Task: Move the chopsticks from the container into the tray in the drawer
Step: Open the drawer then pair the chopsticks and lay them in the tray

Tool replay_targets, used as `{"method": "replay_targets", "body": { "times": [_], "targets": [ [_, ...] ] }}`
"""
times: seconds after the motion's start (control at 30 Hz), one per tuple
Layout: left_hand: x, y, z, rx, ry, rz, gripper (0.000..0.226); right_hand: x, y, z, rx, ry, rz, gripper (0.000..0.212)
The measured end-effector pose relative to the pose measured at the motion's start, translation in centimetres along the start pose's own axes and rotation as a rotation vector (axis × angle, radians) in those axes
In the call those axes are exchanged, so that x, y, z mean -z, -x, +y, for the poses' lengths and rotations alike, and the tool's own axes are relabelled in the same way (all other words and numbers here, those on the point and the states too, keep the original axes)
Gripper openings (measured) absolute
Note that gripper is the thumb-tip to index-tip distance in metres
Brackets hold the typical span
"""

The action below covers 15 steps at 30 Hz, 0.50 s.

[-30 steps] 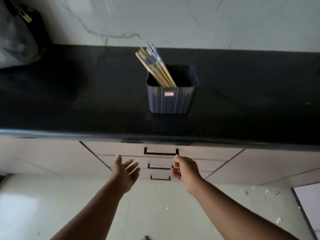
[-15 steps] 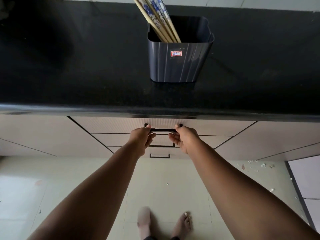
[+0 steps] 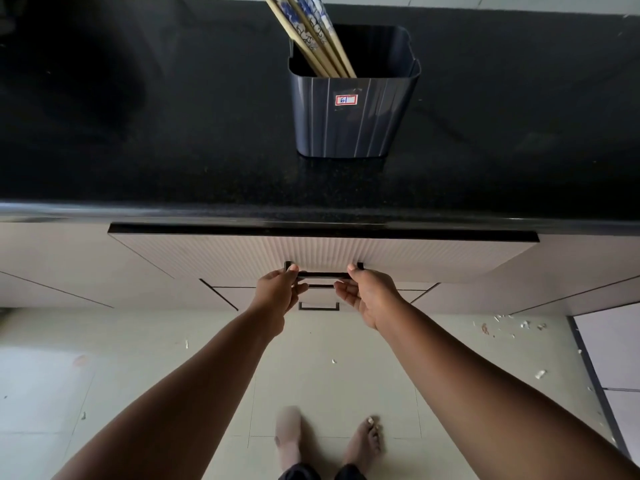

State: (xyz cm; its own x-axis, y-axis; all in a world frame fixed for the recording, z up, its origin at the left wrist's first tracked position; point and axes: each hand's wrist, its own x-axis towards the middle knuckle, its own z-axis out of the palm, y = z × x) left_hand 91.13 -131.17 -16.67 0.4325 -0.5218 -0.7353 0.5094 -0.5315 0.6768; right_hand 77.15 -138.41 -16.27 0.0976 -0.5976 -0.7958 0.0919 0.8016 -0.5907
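1. I have both hands, left (image 3: 277, 294) and right (image 3: 367, 295), curled on the drawer (image 3: 311, 252) handle (image 3: 322, 274).
2. Chopsticks (image 3: 311, 32) lean in the container (image 3: 349, 119); a jerky pull could topple it.
3. The tray is hidden.

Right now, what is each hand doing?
Left hand: fingers curled round the drawer handle.
Right hand: grips the same handle.

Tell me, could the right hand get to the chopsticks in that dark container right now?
Probably not at once: the right hand grips the drawer handle. Once it lets go, yes, likely; the chopsticks stick out of the open container, with nothing in front on the counter.
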Motion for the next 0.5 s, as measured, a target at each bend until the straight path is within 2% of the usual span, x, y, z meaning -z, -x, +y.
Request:
{"method": "replay_targets", "body": {
  "times": [0.13, 0.2, 0.23, 0.27, 0.33, 0.37, 0.4, 0.47, 0.5],
  "targets": [
    [1.0, 2.0, -1.4, -0.003, -0.029, -0.009, 0.012, 1.0, 1.9, 1.5, -0.048, 0.014, 0.002, 0.014],
    [2.0, 3.8, -2.3, -0.021, -0.164, -0.021, 0.014, 1.9, 3.8, 2.6, -0.076, 0.084, 0.010, 0.015],
    [2.6, 4.8, -2.5, -0.052, -0.330, -0.031, 0.019, 2.4, 5.1, 3.1, -0.055, 0.216, 0.038, 0.019],
    [3.4, 5.8, -2.5, -0.092, -0.594, -0.062, 0.029, 3.1, 6.6, 3.4, -0.003, 0.447, 0.062, 0.028],
    [5.6, 8.3, -1.7, -0.146, -1.215, -0.147, 0.054, 4.9, 9.8, 3.7, 0.116, 1.016, 0.049, 0.048],
    [6.8, 9.7, -1.0, -0.199, -1.400, -0.204, 0.062, 5.8, 11.5, 3.9, 0.199, 1.228, 0.019, 0.053],
    [7.9, 11.1, 0.0, -0.317, -1.458, -0.251, 0.067, 6.7, 13.2, 3.8, 0.339, 1.354, 0.015, 0.053],
    [9.0, 14.3, 2.2, -0.659, -1.343, -0.247, 0.062, 7.6, 16.5, 2.4, 0.774, 1.393, 0.089, 0.045],
    [9.3, 15.0, 2.4, -0.867, -1.325, -0.177, 0.053, 7.9, 17.4, 1.8, 1.013, 1.367, 0.114, 0.036]
  ]
}}
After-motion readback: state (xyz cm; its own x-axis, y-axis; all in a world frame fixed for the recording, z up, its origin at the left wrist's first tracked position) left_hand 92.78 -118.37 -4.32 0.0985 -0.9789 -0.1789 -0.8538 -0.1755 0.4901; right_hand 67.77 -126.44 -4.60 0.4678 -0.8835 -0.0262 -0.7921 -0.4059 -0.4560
